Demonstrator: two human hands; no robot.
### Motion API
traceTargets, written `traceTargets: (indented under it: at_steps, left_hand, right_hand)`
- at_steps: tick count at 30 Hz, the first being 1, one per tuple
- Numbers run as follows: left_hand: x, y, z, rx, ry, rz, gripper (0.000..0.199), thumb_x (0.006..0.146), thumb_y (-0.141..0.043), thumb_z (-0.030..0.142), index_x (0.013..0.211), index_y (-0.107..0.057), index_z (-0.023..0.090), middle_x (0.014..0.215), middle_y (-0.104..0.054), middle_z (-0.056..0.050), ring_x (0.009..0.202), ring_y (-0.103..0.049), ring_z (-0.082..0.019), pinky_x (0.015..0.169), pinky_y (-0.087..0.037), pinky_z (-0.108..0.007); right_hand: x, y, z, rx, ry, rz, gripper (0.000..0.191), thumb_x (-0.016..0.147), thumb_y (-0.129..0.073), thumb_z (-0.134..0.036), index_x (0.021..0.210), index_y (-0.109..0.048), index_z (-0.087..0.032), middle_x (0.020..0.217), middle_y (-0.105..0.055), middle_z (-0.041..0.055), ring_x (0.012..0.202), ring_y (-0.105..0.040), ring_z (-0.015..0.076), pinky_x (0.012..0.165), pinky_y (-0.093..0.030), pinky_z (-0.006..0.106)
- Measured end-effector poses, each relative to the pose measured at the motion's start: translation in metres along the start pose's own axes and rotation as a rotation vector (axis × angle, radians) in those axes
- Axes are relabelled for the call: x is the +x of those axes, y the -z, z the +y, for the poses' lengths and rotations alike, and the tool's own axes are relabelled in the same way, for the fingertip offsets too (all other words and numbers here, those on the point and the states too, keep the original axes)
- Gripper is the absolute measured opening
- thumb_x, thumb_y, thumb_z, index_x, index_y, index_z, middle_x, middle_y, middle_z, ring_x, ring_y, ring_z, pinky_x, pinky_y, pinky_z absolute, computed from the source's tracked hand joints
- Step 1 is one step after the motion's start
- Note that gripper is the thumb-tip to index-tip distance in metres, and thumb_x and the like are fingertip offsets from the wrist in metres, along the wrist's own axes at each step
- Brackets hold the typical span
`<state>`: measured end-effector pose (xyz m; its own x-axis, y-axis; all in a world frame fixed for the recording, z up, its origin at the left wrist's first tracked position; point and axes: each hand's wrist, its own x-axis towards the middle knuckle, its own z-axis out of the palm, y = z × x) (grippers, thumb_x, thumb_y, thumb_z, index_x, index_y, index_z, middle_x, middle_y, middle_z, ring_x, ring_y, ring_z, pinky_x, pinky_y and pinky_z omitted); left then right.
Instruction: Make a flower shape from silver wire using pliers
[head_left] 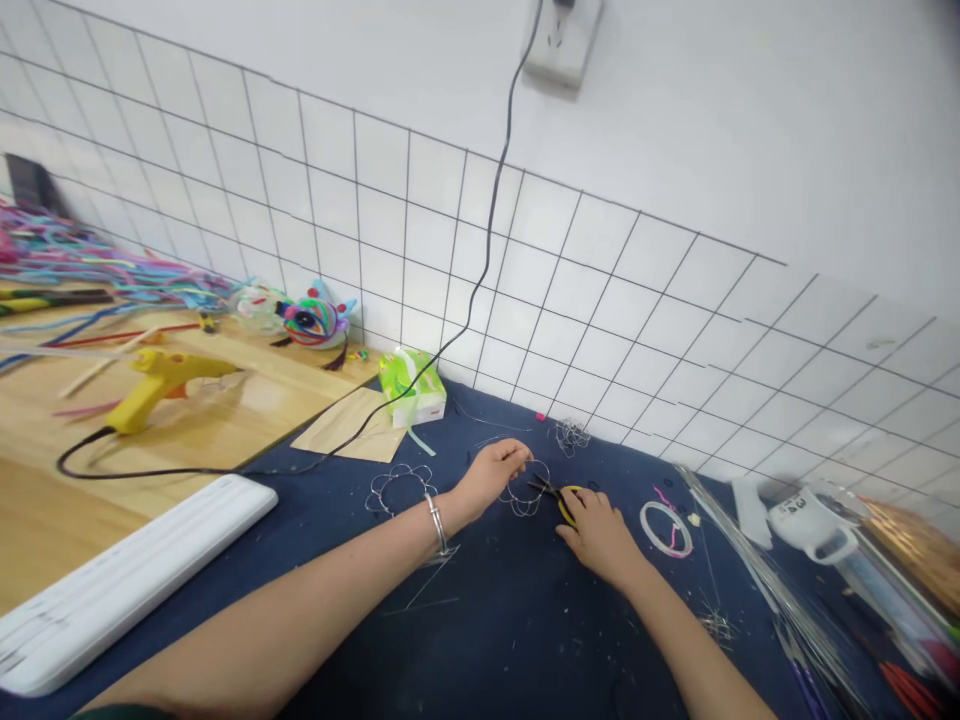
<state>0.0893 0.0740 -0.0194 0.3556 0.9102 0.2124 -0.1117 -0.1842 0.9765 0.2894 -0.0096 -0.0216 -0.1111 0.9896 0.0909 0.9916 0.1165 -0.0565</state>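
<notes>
Head view: left hand has thumb and fingertips pinched together on the upper edge of a wire ring, held up just over the blue cloth, near the middle. Right hand is wrapped round yellow-handled pliers, dark tips pointing left, at the ring's right side; tips look a little parted, but can't tell if they touch wire. Progress, judged from how things lie: ring is partly or mostly shaped, with small loops along its lower edge; upper part is too fine and too near the fingers to tell whether loops go all the way round. Second ring lies flat on the cloth left of the left wrist, loops round most of its outline, looks formed, no hand on it. Whatever is left seems to be at the held ring's right side, where the pliers are; exact work there too small to read. Plenty of stock unused: wire bundle at right, spool near the right forearm, wire tangle by the wall. Glue gun lies apart on the wooden board, untouched.
</notes>
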Motion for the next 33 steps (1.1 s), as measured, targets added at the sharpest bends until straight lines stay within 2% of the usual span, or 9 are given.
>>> traceTargets:
  at_steps: [4, 6, 9, 11, 14, 18, 22, 29, 33]
  left_hand:
    - [0.0, 0.002, 0.002, 0.033, 0.004, -0.032, 0.025, 0.077, -0.047, 0.036, 0.079, -0.059, 0.015, 0.067, -0.052, 0.0, 0.056, -0.043, -0.01, 0.055, -0.035, -0.02]
    - [-0.001, 0.0, 0.002, 0.053, 0.02, -0.062, 0.025, 0.077, -0.048, 0.037, 0.078, -0.06, 0.014, 0.065, -0.051, 0.001, 0.053, -0.042, -0.009, 0.052, -0.034, -0.02]
    - [-0.004, -0.003, 0.001, 0.086, 0.04, -0.113, 0.027, 0.076, -0.049, 0.038, 0.079, -0.06, 0.015, 0.064, -0.05, 0.001, 0.05, -0.04, -0.009, 0.05, -0.034, -0.02]
    - [-0.004, -0.004, -0.001, 0.108, 0.049, -0.14, 0.027, 0.077, -0.048, 0.039, 0.08, -0.06, 0.015, 0.065, -0.05, 0.001, 0.05, -0.04, -0.009, 0.05, -0.033, -0.02]
    - [-0.001, -0.004, -0.004, 0.129, 0.057, -0.157, 0.028, 0.078, -0.048, 0.04, 0.081, -0.06, 0.015, 0.066, -0.051, 0.001, 0.051, -0.04, -0.009, 0.05, -0.033, -0.02]
    - [0.003, -0.002, -0.01, 0.169, 0.057, -0.148, 0.027, 0.078, -0.048, 0.039, 0.082, -0.06, 0.016, 0.068, -0.052, 0.0, 0.053, -0.041, -0.009, 0.051, -0.034, -0.02]
    - [0.004, -0.003, -0.015, 0.229, 0.052, -0.169, 0.026, 0.079, -0.048, 0.038, 0.084, -0.06, 0.016, 0.069, -0.052, 0.0, 0.054, -0.042, -0.009, 0.052, -0.034, -0.02]
    - [0.001, -0.008, -0.019, 0.299, 0.042, -0.166, 0.021, 0.08, -0.049, 0.035, 0.083, -0.058, 0.016, 0.07, -0.053, 0.0, 0.055, -0.042, -0.009, 0.051, -0.033, -0.019]
    - [0.0, -0.009, -0.021, 0.323, 0.023, -0.166, 0.021, 0.081, -0.048, 0.034, 0.081, -0.056, 0.016, 0.068, -0.051, 0.001, 0.054, -0.04, -0.008, 0.052, -0.032, -0.019]
  right_hand:
    - [-0.015, -0.01, 0.002, -0.078, -0.053, 0.063, 0.04, 0.083, -0.044, -0.029, 0.122, -0.044, -0.022, 0.113, -0.049, 0.0142, 0.104, -0.041, 0.0278, 0.083, -0.034, 0.04]
    - [-0.015, -0.009, 0.005, -0.11, -0.043, 0.108, 0.047, 0.082, -0.046, -0.034, 0.127, -0.038, -0.022, 0.123, -0.042, 0.0144, 0.113, -0.034, 0.0294, 0.088, -0.03, 0.042]
    - [-0.007, -0.006, 0.01, -0.15, 0.061, 0.108, 0.054, 0.081, -0.046, -0.041, 0.13, -0.034, -0.024, 0.131, -0.036, 0.0114, 0.118, -0.028, 0.0284, 0.09, -0.029, 0.041]
    - [0.002, -0.005, 0.014, -0.138, 0.108, 0.079, 0.051, 0.082, -0.044, -0.043, 0.13, -0.035, -0.026, 0.127, -0.041, 0.0098, 0.114, -0.034, 0.0264, 0.088, -0.031, 0.038]
    - [0.013, -0.008, 0.017, -0.098, 0.088, 0.074, 0.044, 0.082, -0.045, -0.04, 0.123, -0.043, -0.024, 0.112, -0.05, 0.0097, 0.101, -0.042, 0.0248, 0.084, -0.033, 0.036]
    - [0.018, -0.019, 0.015, -0.042, 0.005, 0.098, 0.027, 0.082, -0.044, -0.028, 0.104, -0.054, -0.016, 0.098, -0.052, 0.0134, 0.094, -0.043, 0.0259, 0.08, -0.033, 0.036]
    - [0.013, -0.022, 0.018, 0.046, -0.041, 0.115, 0.021, 0.082, -0.042, -0.025, 0.093, -0.054, -0.012, 0.095, -0.052, 0.0151, 0.094, -0.043, 0.0265, 0.08, -0.033, 0.036]
    - [0.008, -0.013, 0.031, 0.253, 0.058, 0.117, 0.015, 0.084, -0.042, -0.025, 0.09, -0.053, -0.018, 0.079, -0.056, 0.0043, 0.073, -0.051, 0.016, 0.066, -0.036, 0.025]
    - [0.007, -0.019, 0.028, 0.314, 0.117, 0.175, 0.015, 0.084, -0.045, -0.028, 0.093, -0.053, -0.019, 0.083, -0.058, 0.0035, 0.08, -0.051, 0.0165, 0.072, -0.037, 0.027]
